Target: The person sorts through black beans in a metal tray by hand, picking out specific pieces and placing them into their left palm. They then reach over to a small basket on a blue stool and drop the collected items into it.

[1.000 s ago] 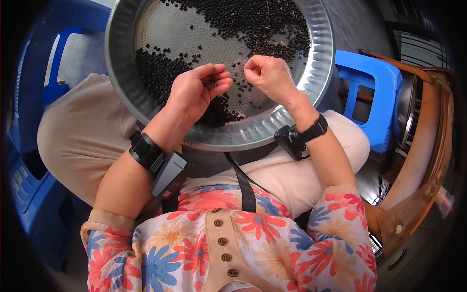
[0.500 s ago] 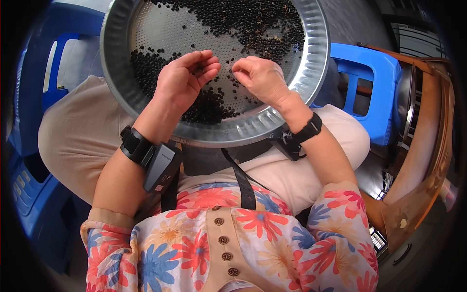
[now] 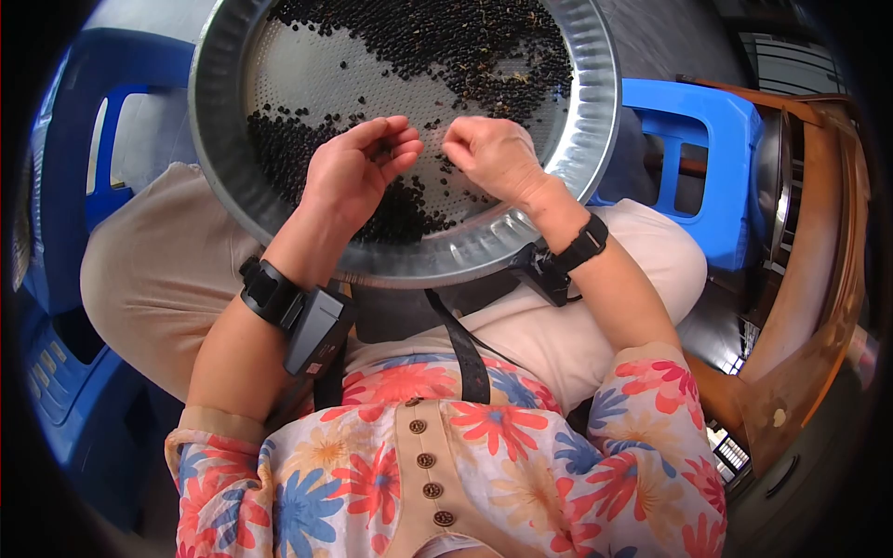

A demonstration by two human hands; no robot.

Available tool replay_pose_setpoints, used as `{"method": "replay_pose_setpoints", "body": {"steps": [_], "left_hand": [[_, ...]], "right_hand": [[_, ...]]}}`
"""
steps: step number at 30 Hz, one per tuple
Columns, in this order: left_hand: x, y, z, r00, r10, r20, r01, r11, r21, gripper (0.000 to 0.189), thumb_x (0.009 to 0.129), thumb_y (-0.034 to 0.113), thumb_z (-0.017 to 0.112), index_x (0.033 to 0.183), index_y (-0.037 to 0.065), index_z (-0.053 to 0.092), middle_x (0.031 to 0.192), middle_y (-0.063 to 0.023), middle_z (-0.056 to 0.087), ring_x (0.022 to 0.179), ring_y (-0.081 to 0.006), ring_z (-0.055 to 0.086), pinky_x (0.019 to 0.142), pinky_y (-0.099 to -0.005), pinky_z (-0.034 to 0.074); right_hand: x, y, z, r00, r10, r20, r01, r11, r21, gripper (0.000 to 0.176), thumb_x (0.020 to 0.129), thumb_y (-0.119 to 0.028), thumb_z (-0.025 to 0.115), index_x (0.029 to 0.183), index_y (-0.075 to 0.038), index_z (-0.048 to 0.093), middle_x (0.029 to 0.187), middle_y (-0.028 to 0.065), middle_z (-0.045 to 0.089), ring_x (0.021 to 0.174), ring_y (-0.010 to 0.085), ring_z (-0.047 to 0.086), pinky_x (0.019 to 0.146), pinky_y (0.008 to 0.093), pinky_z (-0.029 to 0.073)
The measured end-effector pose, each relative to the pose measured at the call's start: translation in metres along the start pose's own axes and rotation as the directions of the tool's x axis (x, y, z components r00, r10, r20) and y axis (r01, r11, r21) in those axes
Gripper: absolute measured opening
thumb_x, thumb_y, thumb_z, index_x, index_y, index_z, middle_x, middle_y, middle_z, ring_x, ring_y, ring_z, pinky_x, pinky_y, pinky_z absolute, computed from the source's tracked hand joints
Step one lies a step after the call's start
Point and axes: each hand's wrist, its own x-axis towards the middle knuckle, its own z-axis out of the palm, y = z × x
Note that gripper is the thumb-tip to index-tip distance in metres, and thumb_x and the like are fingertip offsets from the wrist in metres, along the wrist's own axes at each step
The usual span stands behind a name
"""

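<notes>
A round perforated metal tray point(image 3: 595, 102) rests on my lap. Black beans point(image 3: 465, 46) lie heaped at its far side, and a second patch of black beans point(image 3: 279, 139) lies near my left hand. My left hand point(image 3: 353, 172) hovers over the near part of the tray, cupped palm-up with its fingers curled, and a few dark beans show in the palm. My right hand point(image 3: 493, 153) is just to its right, fingers closed with the tips pinched together towards the left hand. What the right fingertips pinch is too small to see.
A blue plastic stool point(image 3: 65, 139) stands at my left and another blue stool point(image 3: 707, 139) at my right. Brown wooden furniture point(image 3: 819, 279) runs along the right edge. A black band with a grey device point(image 3: 316, 325) sits on my left wrist, and a black band point(image 3: 581, 246) on my right.
Both hands have shifted slightly left and away from me over the tray. They stay close together, fingertips facing each other.
</notes>
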Motion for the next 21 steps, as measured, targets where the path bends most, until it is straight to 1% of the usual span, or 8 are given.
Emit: {"method": "replay_pose_setpoints", "body": {"steps": [1, 4, 5, 8, 12, 16, 18, 21], "left_hand": [[0.0, 0.0, 0.001, 1.0, -0.002, 0.004, 0.002, 1.0, 0.006, 0.025, 0.091, 0.013, 0.044, 0.102, -0.007, 0.052, 0.095, -0.0157, 0.059, 0.084, -0.0226, 0.061, 0.074, -0.0292, 0.054], [-0.002, 0.0, 0.003, 1.0, -0.012, -0.011, 0.012, 1.0, 0.019, 0.024, 0.091, 0.012, 0.043, 0.102, -0.007, 0.053, 0.094, -0.0156, 0.059, 0.084, -0.0224, 0.061, 0.074, -0.0293, 0.054], [-0.002, -0.001, 0.004, 1.0, -0.008, -0.02, 0.009, 1.0, 0.014, 0.024, 0.091, 0.012, 0.044, 0.101, -0.008, 0.053, 0.093, -0.0158, 0.059, 0.083, -0.0223, 0.06, 0.073, -0.0292, 0.054], [-0.004, -0.001, 0.007, 1.0, -0.004, -0.024, 0.004, 1.0, 0.017, 0.024, 0.091, 0.011, 0.044, 0.1, -0.009, 0.053, 0.092, -0.016, 0.058, 0.082, -0.022, 0.06, 0.073, -0.0291, 0.054], [-0.004, -0.004, 0.007, 1.0, -0.01, -0.018, 0.011, 1.0, 0.022, 0.024, 0.091, 0.011, 0.044, 0.1, -0.009, 0.053, 0.092, -0.0158, 0.058, 0.081, -0.0218, 0.06, 0.072, -0.029, 0.054], [-0.001, -0.006, 0.005, 1.0, -0.028, -0.012, 0.028, 0.999, 0.015, 0.024, 0.09, 0.011, 0.044, 0.099, -0.009, 0.054, 0.091, -0.0155, 0.058, 0.08, -0.0216, 0.06, 0.071, -0.0287, 0.054], [-0.002, -0.006, 0.004, 0.999, -0.038, 0.002, 0.037, 0.999, 0.037, 0.025, 0.091, 0.013, 0.043, 0.102, -0.007, 0.053, 0.095, -0.0156, 0.059, 0.085, -0.0224, 0.061, 0.076, -0.0294, 0.053], [-0.002, -0.005, 0.004, 0.999, -0.044, -0.003, 0.044, 0.998, 0.034, 0.024, 0.091, 0.012, 0.043, 0.102, -0.007, 0.053, 0.094, -0.0158, 0.059, 0.084, -0.0223, 0.061, 0.075, -0.0289, 0.054]], "right_hand": [[0.0, 0.004, -0.003, 1.0, 0.004, -0.006, -0.004, 1.0, 0.0, 0.011, 0.078, -0.016, 0.055, 0.077, -0.007, 0.062, 0.072, 0.0109, 0.062, 0.064, 0.0276, 0.06, 0.061, 0.0354, 0.048], [0.0, 0.02, -0.008, 0.96, 0.105, -0.258, -0.118, 0.992, -0.036, 0.014, 0.078, -0.014, 0.054, 0.084, -0.007, 0.065, 0.074, 0.0116, 0.063, 0.065, 0.026, 0.062, 0.063, 0.0347, 0.048], [-0.003, 0.023, -0.006, 0.96, 0.106, -0.261, -0.119, 0.992, -0.033, 0.014, 0.078, -0.014, 0.054, 0.084, -0.007, 0.065, 0.074, 0.0116, 0.063, 0.065, 0.026, 0.062, 0.063, 0.0347, 0.048], [-0.011, 0.021, -0.005, 0.996, 0.077, 0.035, -0.078, 0.996, 0.043, 0.019, 0.078, -0.014, 0.054, 0.093, -0.007, 0.064, 0.072, 0.0122, 0.063, 0.065, 0.025, 0.062, 0.063, 0.0339, 0.049], [-0.004, 0.017, -0.005, 0.978, 0.096, -0.188, -0.088, 0.995, 0.051, 0.02, 0.078, -0.014, 0.054, 0.094, -0.008, 0.064, 0.069, 0.0124, 0.062, 0.062, 0.0236, 0.062, 0.06, 0.0327, 0.048], [0.002, 0.025, 0.001, 0.982, 0.081, -0.172, -0.078, 0.997, 0.024, 0.021, 0.079, -0.014, 0.054, 0.097, -0.008, 0.064, 0.067, 0.0126, 0.062, 0.06, 0.0226, 0.061, 0.059, 0.0324, 0.048], [0.002, 0.024, 0.0, 0.997, 0.067, -0.038, -0.062, 0.989, 0.133, 0.023, 0.079, -0.015, 0.054, 0.099, -0.009, 0.063, 0.068, 0.0129, 0.062, 0.061, 0.024, 0.061, 0.059, 0.033, 0.048], [0.006, 0.023, -0.005, 0.98, 0.136, -0.142, -0.126, 0.989, 0.081, 0.024, 0.079, -0.016, 0.055, 0.101, -0.01, 0.063, 0.07, 0.0136, 0.063, 0.063, 0.0263, 0.062, 0.06, 0.033, 0.049]]}}
